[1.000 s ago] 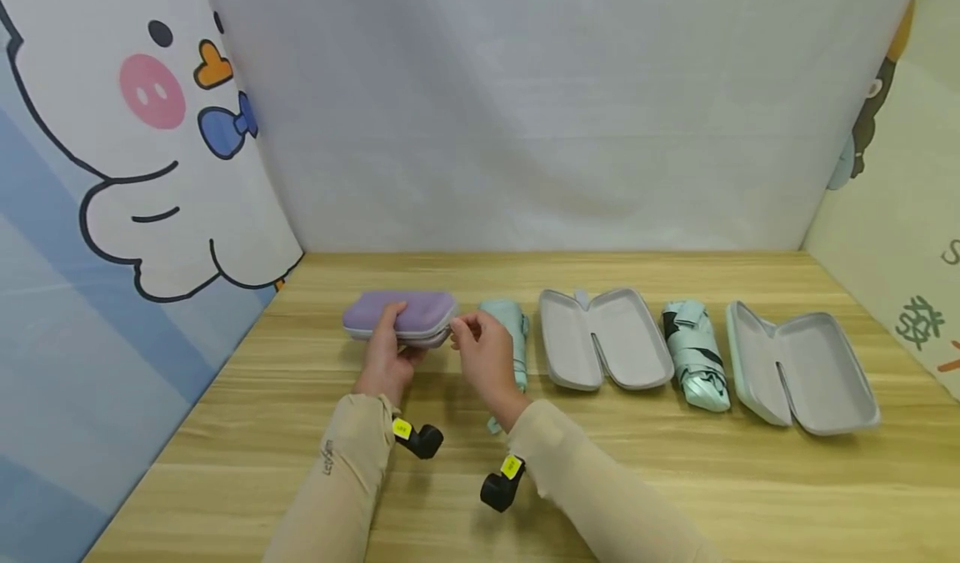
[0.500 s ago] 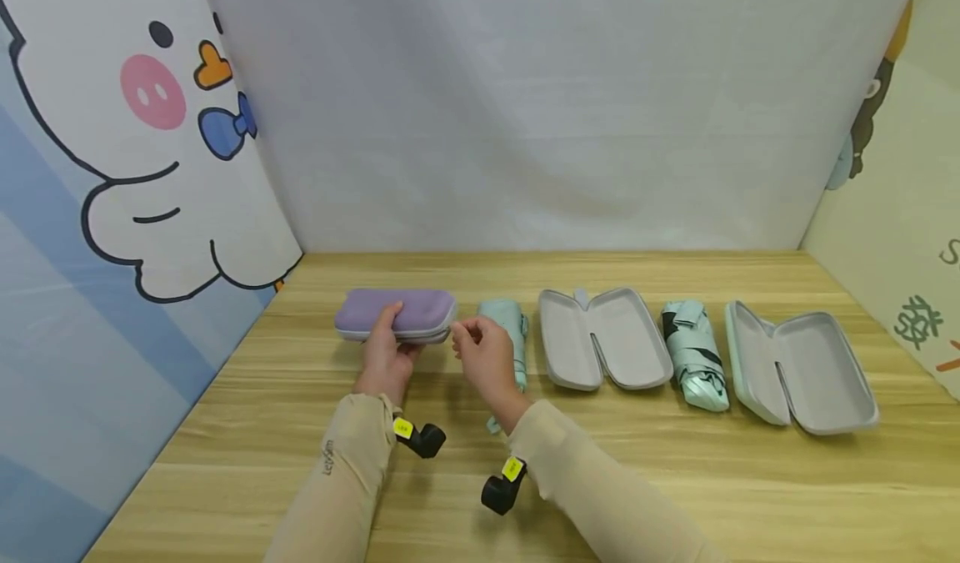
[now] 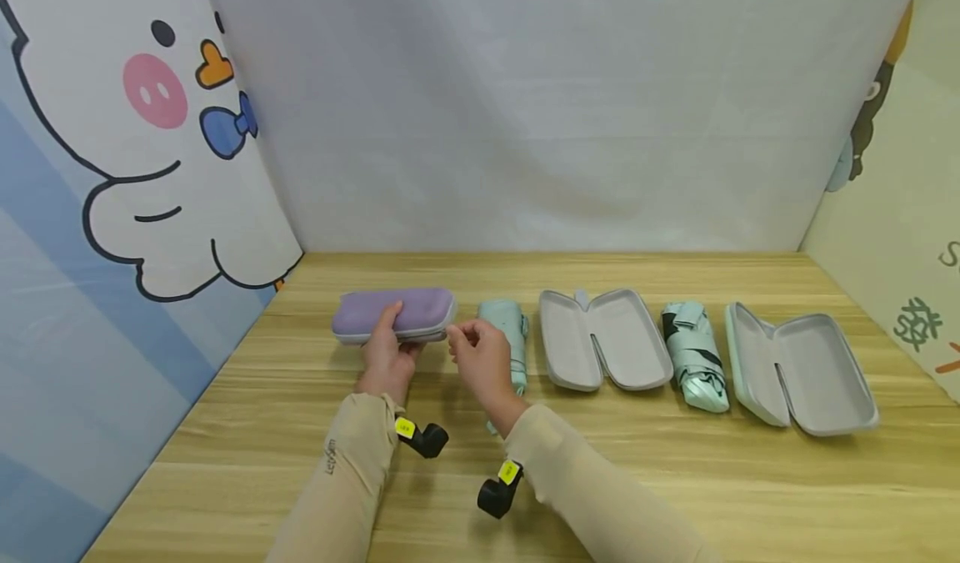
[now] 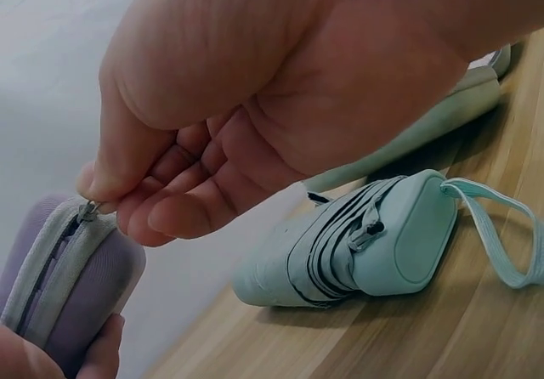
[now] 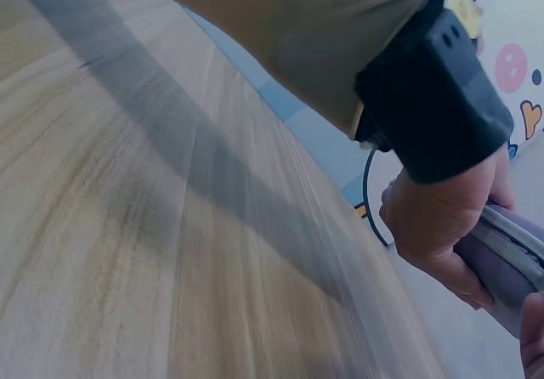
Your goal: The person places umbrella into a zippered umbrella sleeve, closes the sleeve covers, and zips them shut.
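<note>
A purple zip case [image 3: 427, 309] with a pale grey zipper band is held just above the table by my left hand [image 3: 387, 356], thumb on top and fingers underneath. My right hand [image 3: 483, 361] is at the case's right end. In the left wrist view, its thumb and fingertips pinch the small metal zipper pull [image 4: 88, 212] at the case's end. A dark zipper seam runs down from the pull between the grey bands. Behind the right hand lies a mint folded umbrella [image 4: 340, 247] with a wrist strap, partly hidden in the head view.
To the right lie an opened case with a grey lining [image 3: 633, 338], a mint and black folded umbrella [image 3: 693, 354] and another opened case [image 3: 828, 371]. A white curtain [image 3: 540, 129] stands behind the wooden table [image 3: 247, 438].
The purple case has shifted slightly left and turned a little in my left hand. My right hand has stayed at its right end with barely any movement.
</note>
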Demonstrator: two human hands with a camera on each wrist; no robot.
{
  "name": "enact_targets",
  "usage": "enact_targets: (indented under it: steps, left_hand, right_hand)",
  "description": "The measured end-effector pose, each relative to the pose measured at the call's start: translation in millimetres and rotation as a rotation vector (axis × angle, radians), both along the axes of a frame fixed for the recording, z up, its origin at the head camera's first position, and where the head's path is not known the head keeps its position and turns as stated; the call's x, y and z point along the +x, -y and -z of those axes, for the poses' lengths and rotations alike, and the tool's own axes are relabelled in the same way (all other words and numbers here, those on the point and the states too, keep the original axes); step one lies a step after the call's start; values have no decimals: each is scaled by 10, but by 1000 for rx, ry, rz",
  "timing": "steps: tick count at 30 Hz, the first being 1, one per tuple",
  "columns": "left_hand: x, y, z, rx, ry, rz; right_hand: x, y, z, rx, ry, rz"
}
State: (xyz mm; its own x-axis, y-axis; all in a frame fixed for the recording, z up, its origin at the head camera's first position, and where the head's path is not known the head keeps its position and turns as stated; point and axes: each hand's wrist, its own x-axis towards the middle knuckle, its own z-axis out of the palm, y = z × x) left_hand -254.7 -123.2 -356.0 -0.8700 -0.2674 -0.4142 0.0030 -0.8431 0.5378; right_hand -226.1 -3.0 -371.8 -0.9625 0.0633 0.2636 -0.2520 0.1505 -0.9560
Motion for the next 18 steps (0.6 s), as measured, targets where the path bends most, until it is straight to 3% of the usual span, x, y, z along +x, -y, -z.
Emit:
enact_targets:
  steps: [6,12,15,18]
  left_hand:
    - [-2,-32,-5,2,-8,-9]
    - [43,41,24,-51,19,89]
    - [67,92,21,-111,41,102]
    - [76,113,1,-99,31,105]
  right_hand:
    - [12,32,-2,-26,1,-9]
    - [-53,-7,-18,-125,63,9]
    - [-117,-63,-38,-172,86,40]
    - [-176,-115,-55,-203,89,67]
